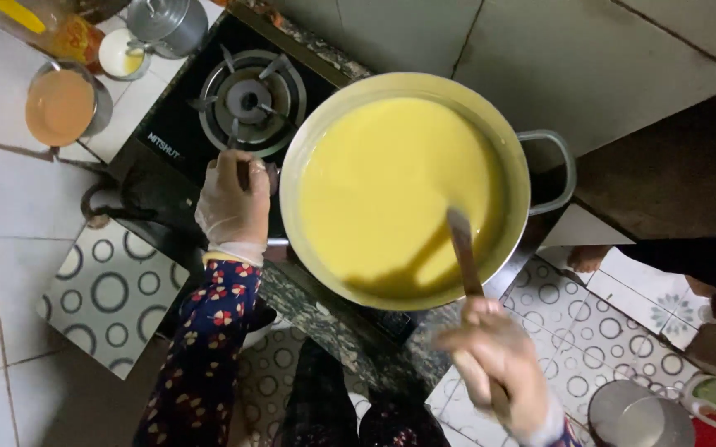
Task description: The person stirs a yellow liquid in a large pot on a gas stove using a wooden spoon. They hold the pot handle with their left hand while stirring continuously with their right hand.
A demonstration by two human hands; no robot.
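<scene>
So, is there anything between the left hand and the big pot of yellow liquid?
Nothing visible. The left hand rests at the near-side handle by the rim of the pot, with no object between them. The right hand holds the stirring tool, whose end is already in the yellow liquid.

The pot (407,186) sits on the right side of the stove (209,165); the free burner (249,101) lies to its left. The liquid (391,182) fills the pot. The spoon (464,252) stands in the liquid at the near right, its handle crossing the pot rim toward the right hand (494,364). The left hand (234,203) rests on the pot's left handle, between burner and pot. A bowl (64,106) lies left of the stove; a small cup (122,54) and a lidded pot (167,23) lie behind it.
</scene>
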